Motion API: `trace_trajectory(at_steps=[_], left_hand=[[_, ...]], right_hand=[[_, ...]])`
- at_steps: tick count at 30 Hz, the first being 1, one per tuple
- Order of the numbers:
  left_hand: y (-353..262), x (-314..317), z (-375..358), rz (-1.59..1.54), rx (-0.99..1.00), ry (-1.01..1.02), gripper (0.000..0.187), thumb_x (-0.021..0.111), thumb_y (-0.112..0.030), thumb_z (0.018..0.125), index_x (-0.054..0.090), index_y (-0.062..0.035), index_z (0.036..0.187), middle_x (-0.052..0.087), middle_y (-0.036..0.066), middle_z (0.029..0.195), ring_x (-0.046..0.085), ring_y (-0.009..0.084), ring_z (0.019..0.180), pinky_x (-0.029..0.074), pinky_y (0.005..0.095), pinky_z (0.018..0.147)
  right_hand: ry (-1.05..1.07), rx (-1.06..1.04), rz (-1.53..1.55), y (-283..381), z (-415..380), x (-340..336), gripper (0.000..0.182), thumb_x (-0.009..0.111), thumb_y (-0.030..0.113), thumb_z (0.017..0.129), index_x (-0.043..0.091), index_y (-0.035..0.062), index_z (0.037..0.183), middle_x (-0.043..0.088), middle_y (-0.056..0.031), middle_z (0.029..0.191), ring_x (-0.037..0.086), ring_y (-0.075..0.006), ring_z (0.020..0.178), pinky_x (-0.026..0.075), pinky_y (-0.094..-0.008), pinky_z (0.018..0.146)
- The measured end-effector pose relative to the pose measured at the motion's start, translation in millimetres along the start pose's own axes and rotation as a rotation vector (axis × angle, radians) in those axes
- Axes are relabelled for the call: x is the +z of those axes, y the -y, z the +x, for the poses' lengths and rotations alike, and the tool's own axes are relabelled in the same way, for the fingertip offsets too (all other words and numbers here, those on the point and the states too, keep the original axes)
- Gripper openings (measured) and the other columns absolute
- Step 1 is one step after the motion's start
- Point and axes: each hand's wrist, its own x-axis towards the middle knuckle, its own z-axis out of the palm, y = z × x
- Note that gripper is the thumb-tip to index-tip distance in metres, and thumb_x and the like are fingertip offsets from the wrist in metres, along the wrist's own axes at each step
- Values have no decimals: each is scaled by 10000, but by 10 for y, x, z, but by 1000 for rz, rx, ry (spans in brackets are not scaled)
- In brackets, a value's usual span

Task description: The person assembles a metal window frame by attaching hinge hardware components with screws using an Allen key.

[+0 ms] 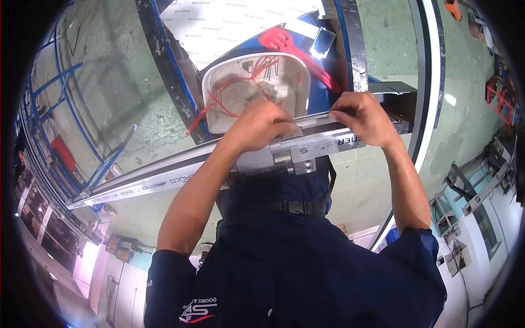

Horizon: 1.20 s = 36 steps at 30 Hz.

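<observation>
A long aluminium profile (164, 179) with printed protective film lies crosswise in front of my body. A silver hinge-like metal fitting (279, 157) is on its near side. My left hand (263, 127) bends over the profile above the fitting, fingers closed at its upper edge. Farther right, my right hand (363, 116) pinches with thumb and forefinger at the same edge. Between the two hands runs a thin grey strip (313, 118) along the profile; the right fingertips are at its end. What the left fingertips grip is hidden behind the hand.
Beyond the profile stands a white plastic tub (205, 87) with red straps and small metal parts. A red slotted-head tool (301, 54) lies beside it on the blue-edged table (159, 41). A tall pale frame bar (436, 65) rises at right. Blue metal racks (68, 82) stand at left.
</observation>
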Motion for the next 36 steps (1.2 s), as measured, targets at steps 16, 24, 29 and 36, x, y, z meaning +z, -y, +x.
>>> trace_trajectory(at_steps=[16,24,29,36], left_hand=[[-69,-9,67,136,-80,37,257,829,-281,934,858,-36,1006,774,173,836,732,303,761,542,434,748],[-82,-14,75,258,-4,37,251,827,-307,909,867,-75,995,770,181,830,738,391,831,548,499,788],[-70,-4,50,259,-12,40,236,822,-294,915,866,-75,994,771,179,828,740,382,824,552,490,767],[108,19,99,-58,93,19,266,809,-278,893,847,-41,1008,789,194,897,757,396,897,572,495,808]], right_hand=[[-40,-8,15,-126,25,108,159,832,147,922,813,-4,970,766,-179,888,752,-361,821,558,-443,763],[-14,82,-8,89,-114,35,149,830,160,922,810,13,911,737,-168,774,720,-365,753,526,-451,693],[-116,-52,-219,272,-264,109,136,789,151,949,771,19,921,720,-159,802,703,-404,759,524,-505,692],[-292,-60,-516,458,-419,254,138,744,137,977,698,29,905,702,-159,834,706,-424,792,542,-527,696]])
